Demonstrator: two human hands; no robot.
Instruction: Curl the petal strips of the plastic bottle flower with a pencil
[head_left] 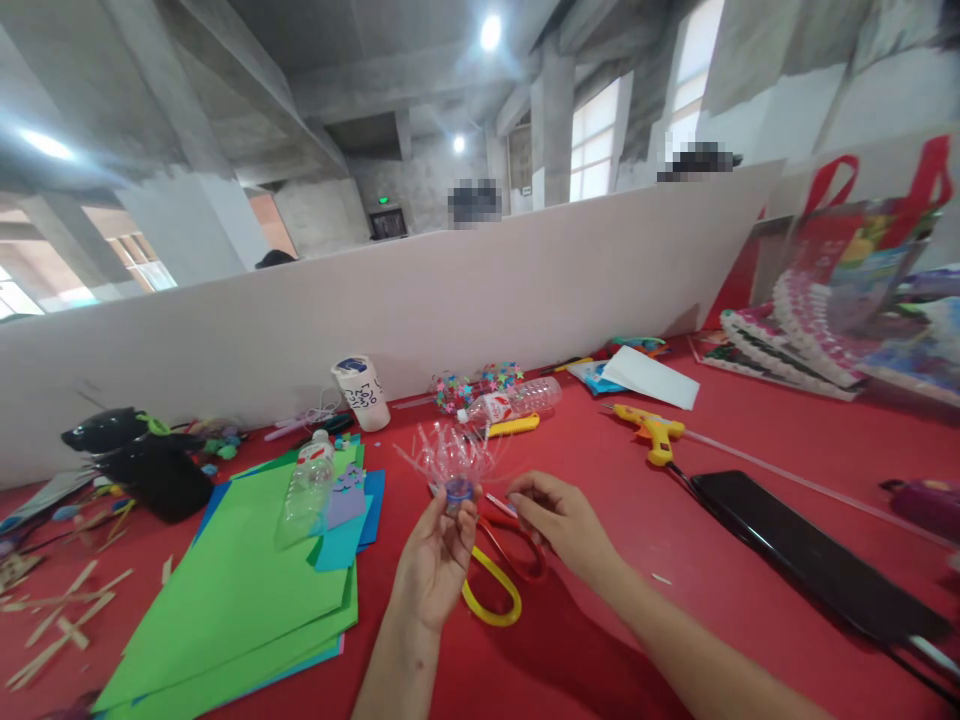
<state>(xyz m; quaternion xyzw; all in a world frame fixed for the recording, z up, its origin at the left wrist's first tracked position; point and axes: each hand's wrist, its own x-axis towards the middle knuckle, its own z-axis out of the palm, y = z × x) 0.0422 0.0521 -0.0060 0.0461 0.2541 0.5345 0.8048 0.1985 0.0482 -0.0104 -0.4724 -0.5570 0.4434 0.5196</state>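
Observation:
My left hand (pixel 440 550) is closed around the blue-capped neck of a cut plastic bottle top (pixel 452 455). Its clear wall is slit into thin strips that splay outward. Just to the right, my right hand (pixel 559 515) has its fingers curled with thumb and index finger together; whatever they may pinch is too small to make out. Below and between both hands lie scissors (pixel 491 607) with yellow and red handles, their blades mostly hidden. A yellow utility knife (pixel 516 425) lies behind the hands, beside a clear plastic bottle (pixel 529 400) on its side.
Green foam sheets (pixel 232 570) with another clear bottle (pixel 306 490) on top lie at left, near wooden sticks (pixel 71 630). A white cup (pixel 361 395) stands by the white partition (pixel 480 290). At right are a yellow glue gun (pixel 654 430) and a black case (pixel 810 550).

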